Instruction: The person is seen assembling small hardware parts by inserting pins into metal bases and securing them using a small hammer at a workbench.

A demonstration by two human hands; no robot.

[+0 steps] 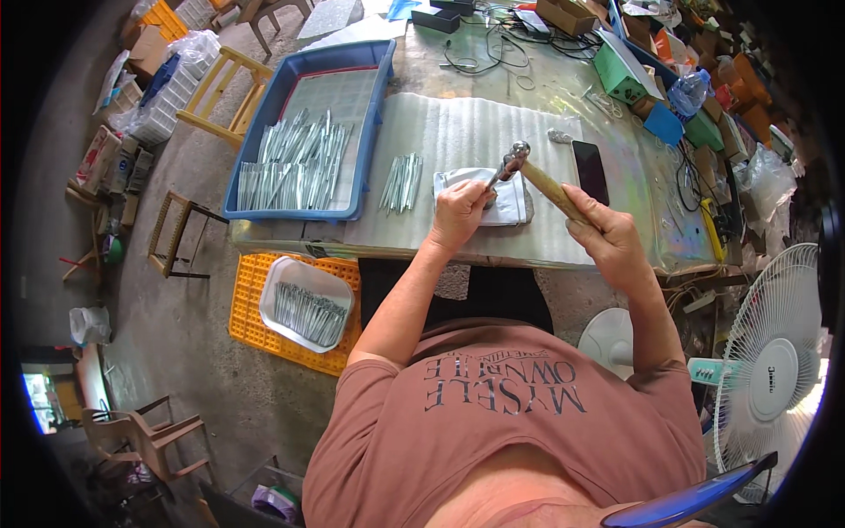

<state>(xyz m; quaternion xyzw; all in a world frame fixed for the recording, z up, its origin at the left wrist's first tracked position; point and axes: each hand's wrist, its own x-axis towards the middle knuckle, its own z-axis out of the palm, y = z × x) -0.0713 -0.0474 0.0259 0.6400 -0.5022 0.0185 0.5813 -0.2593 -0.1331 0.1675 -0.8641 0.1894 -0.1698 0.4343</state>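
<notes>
In the head view, the grip of the right hand point(607, 231) is wrapped around the lower handle of a hammer with a pale wooden handle and a shiny rounded metal head point(547, 183). The left hand's point(461, 213) grip is curled tight, pinching a slim dark metal-looking piece point(499, 177) that slants up toward the hammer head; whether the two touch, I cannot tell. Both are above a flat white folded pad point(509, 209) on a sheet of white foam point(458, 123), near the front edge of the broad, plastic-covered counter point(422, 75). Just left of the pad lies a small bundle of thin silvery metal rods point(401, 183), and beyond it stands a blue rectangular plastic tray point(377, 123) holding many more. A black phone point(591, 172) lies near the right hand.

As I judge it, the bare left fingers are the main worry: with the hammer head so near them, a stray swing or a slipping handle could catch a knuckle. The slim piece might twist out of a loose pinch, and the soft pad could shift under a knock. A wide swing to the right could also hit the phone.
</notes>
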